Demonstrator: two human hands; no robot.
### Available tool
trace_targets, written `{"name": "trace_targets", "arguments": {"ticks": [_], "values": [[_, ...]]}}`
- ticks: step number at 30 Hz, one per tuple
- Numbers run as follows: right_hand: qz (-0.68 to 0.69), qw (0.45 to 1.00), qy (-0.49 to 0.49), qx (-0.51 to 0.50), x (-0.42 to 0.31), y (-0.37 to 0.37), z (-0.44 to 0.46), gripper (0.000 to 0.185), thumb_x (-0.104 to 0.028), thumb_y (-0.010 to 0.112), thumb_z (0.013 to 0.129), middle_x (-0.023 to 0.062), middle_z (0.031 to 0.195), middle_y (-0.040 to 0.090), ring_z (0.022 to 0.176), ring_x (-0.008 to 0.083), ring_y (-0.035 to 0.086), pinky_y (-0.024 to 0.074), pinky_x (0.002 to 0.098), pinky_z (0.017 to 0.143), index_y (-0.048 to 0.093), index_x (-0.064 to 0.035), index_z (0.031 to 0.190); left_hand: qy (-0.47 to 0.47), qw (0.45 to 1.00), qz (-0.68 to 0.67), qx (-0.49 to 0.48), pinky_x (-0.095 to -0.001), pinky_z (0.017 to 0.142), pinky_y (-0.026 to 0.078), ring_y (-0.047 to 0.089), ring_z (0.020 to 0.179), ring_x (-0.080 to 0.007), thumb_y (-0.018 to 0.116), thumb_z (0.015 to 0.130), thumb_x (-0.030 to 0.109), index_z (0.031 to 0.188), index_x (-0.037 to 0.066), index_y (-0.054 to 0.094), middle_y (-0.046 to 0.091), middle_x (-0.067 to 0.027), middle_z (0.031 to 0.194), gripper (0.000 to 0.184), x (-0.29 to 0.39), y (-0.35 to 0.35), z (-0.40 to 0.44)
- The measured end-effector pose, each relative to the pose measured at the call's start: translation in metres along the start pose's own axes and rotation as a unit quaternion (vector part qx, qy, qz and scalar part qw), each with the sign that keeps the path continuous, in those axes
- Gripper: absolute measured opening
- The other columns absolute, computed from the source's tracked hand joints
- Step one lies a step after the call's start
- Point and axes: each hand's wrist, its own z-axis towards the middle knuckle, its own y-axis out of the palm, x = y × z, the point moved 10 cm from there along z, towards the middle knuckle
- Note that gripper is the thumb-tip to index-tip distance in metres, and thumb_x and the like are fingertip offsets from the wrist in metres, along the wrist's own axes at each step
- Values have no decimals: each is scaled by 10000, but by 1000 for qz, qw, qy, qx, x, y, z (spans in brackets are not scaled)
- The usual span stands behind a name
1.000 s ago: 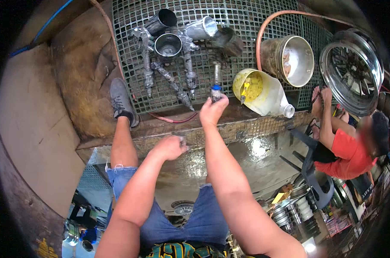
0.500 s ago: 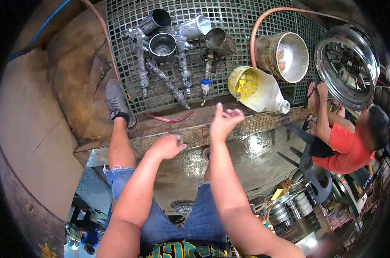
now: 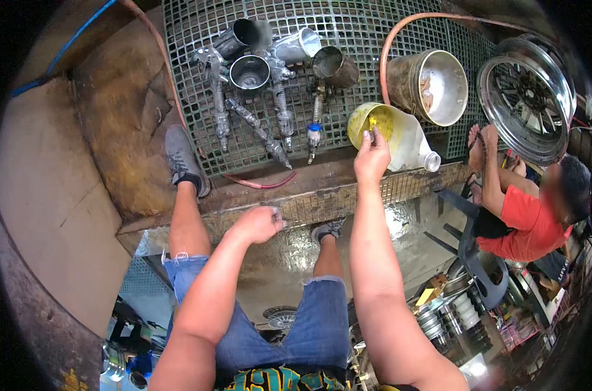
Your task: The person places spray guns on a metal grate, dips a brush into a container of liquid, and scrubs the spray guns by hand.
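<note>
My right hand (image 3: 372, 159) is at the mouth of a cut-open white plastic jug (image 3: 410, 140) with yellowish residue inside. Its fingers are closed on a small yellow tool (image 3: 373, 122), whose lower part is hidden by them. Curled shut above the ledge, my left hand (image 3: 258, 225) shows nothing in its fingers. Beyond the hands, several spray guns lie on the green grating: one gun (image 3: 314, 124) has a blue fitting, another gun (image 3: 260, 133) points toward me. Metal cups, among them an upright cup (image 3: 250, 73) and a dark cup (image 3: 335, 67), sit among them.
A tilted bucket (image 3: 416, 88) stands behind the jug, with an orange hose (image 3: 385, 58) around it. Chrome wheel rims (image 3: 527, 107) lean at the right. A person in a red shirt (image 3: 521, 225) sits there near a dark plastic chair (image 3: 475, 254). A short red tube (image 3: 260, 184) lies on the ledge.
My right hand has moved right and forward from open air to the jug and closed on the yellow tool. My left hand stays nearly where it was.
</note>
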Motion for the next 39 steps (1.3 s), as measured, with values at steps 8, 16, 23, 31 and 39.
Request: {"name": "trace_targets", "arguments": {"ticks": [8, 16, 23, 31, 39], "values": [[176, 975, 93, 99, -33, -90, -25, 318, -168, 595, 1015, 197, 1121, 705, 1023, 225, 671, 519, 342, 920, 657, 92, 1187, -11, 1000, -4, 5, -486, 879, 513, 660, 1010, -393, 667, 894, 402, 998, 83, 704, 709, -209, 1023, 337, -1, 0, -1], [268, 961, 41, 62, -89, -59, -10, 297, -179, 615, 1012, 146, 1041, 721, 946, 165, 664, 527, 309, 862, 681, 74, 1155, 3, 1000, -26, 10, -477, 849, 509, 659, 954, -398, 659, 893, 377, 1008, 65, 684, 705, -207, 990, 333, -1, -3, -1], [202, 979, -15, -13, -109, 19, 12, 315, -217, 621, 999, 179, 988, 732, 909, 199, 684, 526, 324, 823, 693, 75, 1094, 14, 999, -26, 15, -480, 867, 506, 655, 980, -403, 665, 893, 372, 996, 62, 691, 705, -210, 1002, 327, -1, -3, -3], [259, 963, 71, 0, -61, 8, 6, 298, -204, 620, 1001, 115, 871, 697, 743, 142, 635, 517, 297, 690, 687, 65, 1111, 3, 999, -46, 28, -486, 875, 508, 656, 993, -397, 657, 901, 370, 971, 66, 698, 709, -204, 998, 315, -9, -10, -8], [285, 952, 109, -39, -59, 19, 0, 316, -224, 615, 1014, 30, 801, 645, 619, 75, 567, 460, 234, 547, 671, 49, 1162, 4, 999, -38, 10, -488, 881, 500, 647, 1005, -415, 663, 895, 376, 999, 48, 687, 693, -229, 1025, 344, -6, -6, -7]]}}
